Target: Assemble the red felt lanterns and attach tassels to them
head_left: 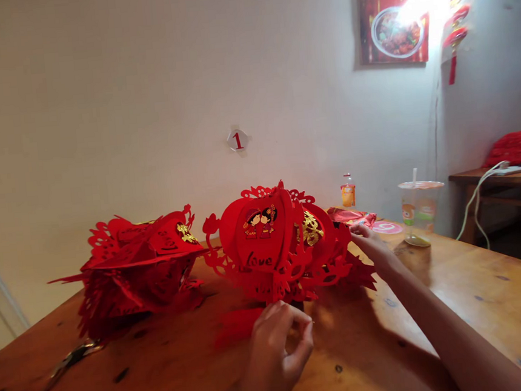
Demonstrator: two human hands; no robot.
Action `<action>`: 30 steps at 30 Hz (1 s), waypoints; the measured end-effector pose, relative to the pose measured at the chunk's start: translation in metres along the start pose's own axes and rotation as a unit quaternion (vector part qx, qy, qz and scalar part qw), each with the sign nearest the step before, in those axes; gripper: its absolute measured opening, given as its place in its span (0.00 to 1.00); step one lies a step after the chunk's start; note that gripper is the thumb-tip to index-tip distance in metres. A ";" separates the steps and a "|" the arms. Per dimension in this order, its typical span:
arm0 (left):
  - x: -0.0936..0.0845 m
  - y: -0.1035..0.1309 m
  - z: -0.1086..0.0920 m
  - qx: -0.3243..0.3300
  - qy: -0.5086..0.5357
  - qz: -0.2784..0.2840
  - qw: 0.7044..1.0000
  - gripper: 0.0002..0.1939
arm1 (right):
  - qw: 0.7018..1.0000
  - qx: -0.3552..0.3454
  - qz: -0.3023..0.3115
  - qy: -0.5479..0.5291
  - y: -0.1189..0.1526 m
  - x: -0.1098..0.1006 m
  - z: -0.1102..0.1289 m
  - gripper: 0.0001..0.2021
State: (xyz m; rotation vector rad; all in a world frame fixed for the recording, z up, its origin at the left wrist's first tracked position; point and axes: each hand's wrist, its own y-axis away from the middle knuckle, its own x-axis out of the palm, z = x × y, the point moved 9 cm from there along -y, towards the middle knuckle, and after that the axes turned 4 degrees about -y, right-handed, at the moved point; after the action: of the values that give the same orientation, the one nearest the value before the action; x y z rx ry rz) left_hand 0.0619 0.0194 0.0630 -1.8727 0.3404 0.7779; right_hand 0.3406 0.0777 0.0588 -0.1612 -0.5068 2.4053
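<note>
"red card is seen all about; where is the main lantern [277, 242] placed?"

"upright on the wooden table [474, 298], perhaps so that its panels are not crushed. the left hand [280, 346] is held low before the lantern, thumb and forefinger brought together in a pinch; whether a thread is held cannot be told. beside that hand, below the lantern, a red blur [238, 326] is seen."

"and the right hand [368, 238]?"

"it is placed at the lantern's right edge, near a red packet [353, 216], possibly for steadying; its grip cannot be told, as the fingertips are partly hidden. left of the lantern, a half-flattened lantern [143, 266] and a metal tool [70, 364] are set, probably for elbow room."

"what can be read?"

"'love' is cut into the lantern's front, under a printed couple. '1' is shown on the plaque [237, 141] above it. high to its right, '锅' is made out on the poster [398, 19]. behind it to the right, the bottle's [347, 190] label is too small to be read."
</note>
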 end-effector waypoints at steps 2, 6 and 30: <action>0.000 0.000 0.001 -0.005 0.001 0.000 1.000 0.04 | 1.000 -0.012 -0.028 0.006 -0.001 -0.005 0.004 0.10; -0.001 0.000 0.006 -0.027 0.018 -0.005 0.999 0.03 | 0.995 -0.026 -0.096 0.015 -0.004 -0.018 0.004 0.10; 0.028 0.011 0.046 -0.300 0.409 -0.070 0.859 0.14 | 0.925 -0.085 0.355 -0.107 0.145 0.104 0.045 0.08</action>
State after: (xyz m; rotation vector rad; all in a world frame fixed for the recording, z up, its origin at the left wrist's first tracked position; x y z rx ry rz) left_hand 0.0599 0.0593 0.0250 -2.7417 0.5132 -0.0965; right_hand 0.1638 0.0281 0.0444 -0.1799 -0.8771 3.1046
